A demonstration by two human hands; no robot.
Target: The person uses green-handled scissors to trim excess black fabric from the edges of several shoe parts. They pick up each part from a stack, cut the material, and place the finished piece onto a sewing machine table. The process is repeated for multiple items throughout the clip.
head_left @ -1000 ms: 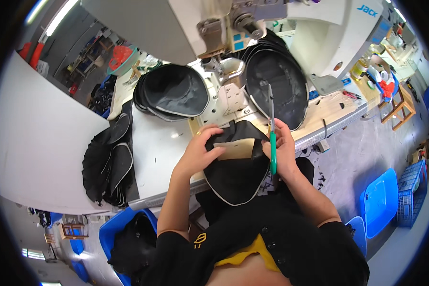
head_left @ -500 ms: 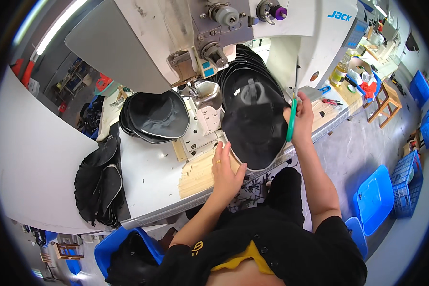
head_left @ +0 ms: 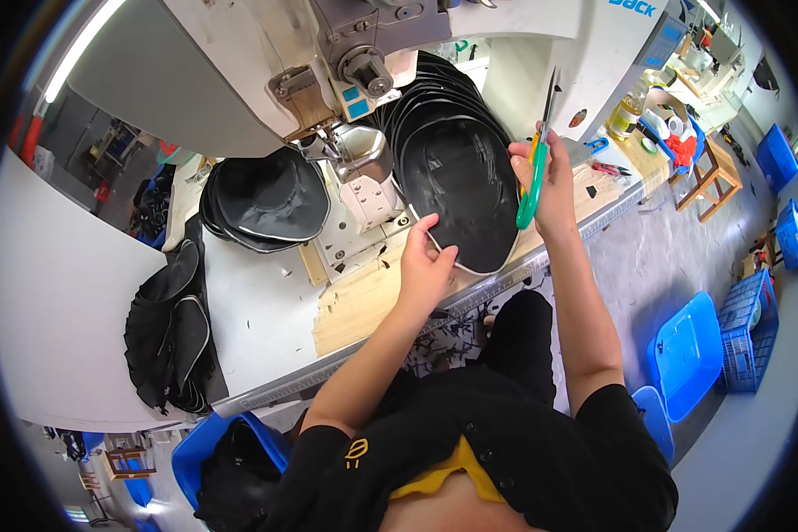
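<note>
A black oval fabric piece [head_left: 466,204] with a pale edging lies on top of a stack of similar black pieces [head_left: 390,115], right of the sewing machine's needle area. My left hand [head_left: 427,270] pinches its near-left rim between thumb and fingers. In my right hand [head_left: 554,191] is a pair of scissors [head_left: 529,202] with green and yellow handles. Its blades point away from me, beside the right edge of the stack. Whether the blades touch anything I cannot tell.
The white sewing machine [head_left: 559,53] arches over the work. Left of the needle sits another pile of black pieces [head_left: 270,199]; more black pieces [head_left: 173,328] hang at the table's left. Red-handled snips [head_left: 610,168] and a bottle [head_left: 627,115] stand at right. Blue bins [head_left: 685,355] are on the floor.
My left fingers have gone from lying spread by the near edge to pinching the rim. The scissors have tilted, and their yellow handle now shows. The whole view has shifted slightly.
</note>
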